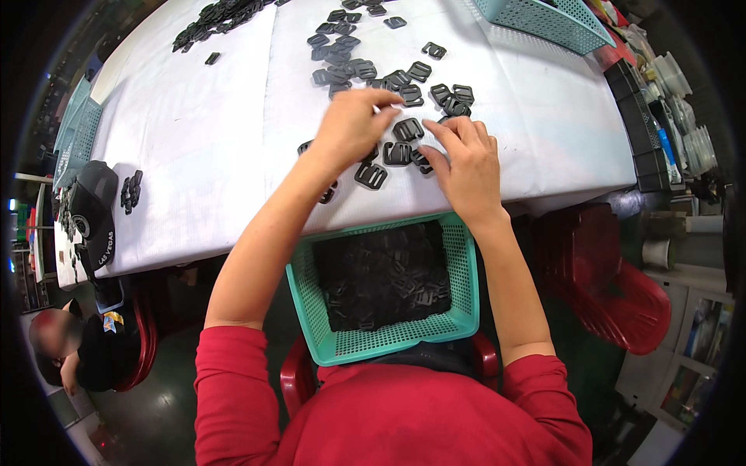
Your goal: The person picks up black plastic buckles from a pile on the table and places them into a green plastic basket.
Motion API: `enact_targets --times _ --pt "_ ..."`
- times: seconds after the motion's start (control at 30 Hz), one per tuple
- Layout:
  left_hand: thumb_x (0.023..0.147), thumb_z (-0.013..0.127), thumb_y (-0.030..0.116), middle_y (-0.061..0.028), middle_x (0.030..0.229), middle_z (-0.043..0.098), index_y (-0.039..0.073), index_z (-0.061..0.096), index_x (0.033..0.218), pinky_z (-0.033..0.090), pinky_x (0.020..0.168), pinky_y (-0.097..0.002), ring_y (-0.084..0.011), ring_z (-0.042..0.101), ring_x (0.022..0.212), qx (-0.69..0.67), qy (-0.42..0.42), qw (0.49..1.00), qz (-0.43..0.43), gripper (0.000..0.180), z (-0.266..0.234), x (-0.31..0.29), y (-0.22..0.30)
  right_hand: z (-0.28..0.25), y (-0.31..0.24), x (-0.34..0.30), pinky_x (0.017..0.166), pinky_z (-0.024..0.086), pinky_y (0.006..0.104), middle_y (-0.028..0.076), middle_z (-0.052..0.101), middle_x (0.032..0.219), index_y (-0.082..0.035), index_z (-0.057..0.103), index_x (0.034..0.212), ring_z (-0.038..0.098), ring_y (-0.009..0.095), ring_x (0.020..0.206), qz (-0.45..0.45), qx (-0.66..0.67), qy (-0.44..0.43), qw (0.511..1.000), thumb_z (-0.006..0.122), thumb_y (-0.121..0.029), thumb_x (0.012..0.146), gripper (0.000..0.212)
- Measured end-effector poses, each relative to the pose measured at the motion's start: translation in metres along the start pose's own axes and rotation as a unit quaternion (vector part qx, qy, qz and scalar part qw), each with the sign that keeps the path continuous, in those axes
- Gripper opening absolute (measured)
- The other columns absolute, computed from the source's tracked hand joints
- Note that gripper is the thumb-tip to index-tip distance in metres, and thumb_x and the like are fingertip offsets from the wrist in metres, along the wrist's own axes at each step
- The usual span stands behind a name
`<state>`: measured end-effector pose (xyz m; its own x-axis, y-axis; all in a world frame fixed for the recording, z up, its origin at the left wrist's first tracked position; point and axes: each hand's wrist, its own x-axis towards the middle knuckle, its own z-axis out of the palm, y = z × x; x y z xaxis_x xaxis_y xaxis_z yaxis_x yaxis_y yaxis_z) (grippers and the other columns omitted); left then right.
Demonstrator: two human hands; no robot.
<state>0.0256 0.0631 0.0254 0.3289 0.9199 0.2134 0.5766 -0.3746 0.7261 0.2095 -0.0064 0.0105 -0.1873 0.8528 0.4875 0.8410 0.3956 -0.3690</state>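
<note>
My left hand (351, 124) rests on the white table (210, 132), fingers curled over small black plastic buckles (371, 175), fingertips pinching near one; whether it grips a piece is hidden. My right hand (468, 167) lies flat beside it, its fingertips touching a black buckle (420, 159) near the table edge. Many more buckles (342, 54) are scattered farther back. Below the table edge, on my lap, sits a teal mesh basket (388, 338) filled with black buckles.
A second teal basket (544, 19) stands at the far right. Another pile of buckles (217, 15) lies at the far left. A black cap (93, 206) sits at the left edge. A red plastic chair (614, 287) is at right; a seated person (85, 349) lower left.
</note>
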Motion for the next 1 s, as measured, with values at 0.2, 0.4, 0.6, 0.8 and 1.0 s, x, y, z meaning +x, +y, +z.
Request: enact_targets --times 0.2,0.4,0.6,0.8,1.0 --pt "0.094 0.058 0.014 -0.0087 0.107 0.069 0.006 0.069 0.111 0.049 0.082 -0.0261 -0.0144 0.062 0.101 -0.034 0.107 0.994 -0.007 0.022 -0.050 -0.026 -0.043 0.011 -0.003 -0.003 0.076 0.038 0.0371 0.003 0.054 0.091 -0.010 0.068 0.106 0.050 0.022 0.088 -0.049 -0.034 -0.014 0.998 0.070 -0.021 0.081 0.027" --pt "0.094 0.053 0.017 -0.0151 0.131 0.055 0.006 0.056 0.128 0.027 0.111 -0.0433 -0.0296 0.043 0.131 0.107 0.001 0.989 0.097 0.035 -0.015 -0.059 -0.035 0.026 -0.022 -0.003 0.074 0.045 0.0378 0.005 0.055 0.090 -0.007 0.068 0.104 0.053 0.024 0.087 -0.033 0.034 0.002 0.999 0.068 -0.015 0.082 0.023" --pt "0.090 0.054 0.007 -0.0179 0.126 0.056 0.003 0.058 0.122 0.037 0.105 -0.0403 -0.0334 0.046 0.127 0.044 -0.019 0.996 0.072 0.032 -0.004 -0.105 0.005 -0.006 -0.037 -0.039 0.073 0.048 0.0383 0.008 0.056 0.088 -0.004 0.067 0.102 0.055 0.028 0.085 0.017 0.164 -0.075 0.983 0.066 -0.008 0.082 0.021" --pt "0.086 0.064 0.010 -0.0113 0.098 0.067 0.005 0.069 0.101 0.049 0.085 -0.0384 -0.0280 0.061 0.099 -0.062 -0.026 0.997 0.023 0.017 -0.002 -0.105 0.043 -0.040 -0.029 -0.051 0.072 0.050 0.0380 0.009 0.061 0.089 -0.005 0.069 0.095 0.060 0.028 0.085 0.034 0.219 -0.104 0.970 0.065 -0.005 0.081 0.015" --pt "0.087 0.063 0.015 -0.0112 0.121 0.062 0.007 0.062 0.120 0.042 0.098 -0.0398 -0.0300 0.053 0.115 0.113 0.039 0.973 0.198 0.034 0.049 -0.014 0.043 -0.039 0.025 -0.020 0.078 0.047 0.0386 0.007 0.060 0.100 -0.006 0.068 0.105 0.056 0.028 0.092 0.077 0.006 0.033 0.996 0.070 -0.007 0.078 0.028"
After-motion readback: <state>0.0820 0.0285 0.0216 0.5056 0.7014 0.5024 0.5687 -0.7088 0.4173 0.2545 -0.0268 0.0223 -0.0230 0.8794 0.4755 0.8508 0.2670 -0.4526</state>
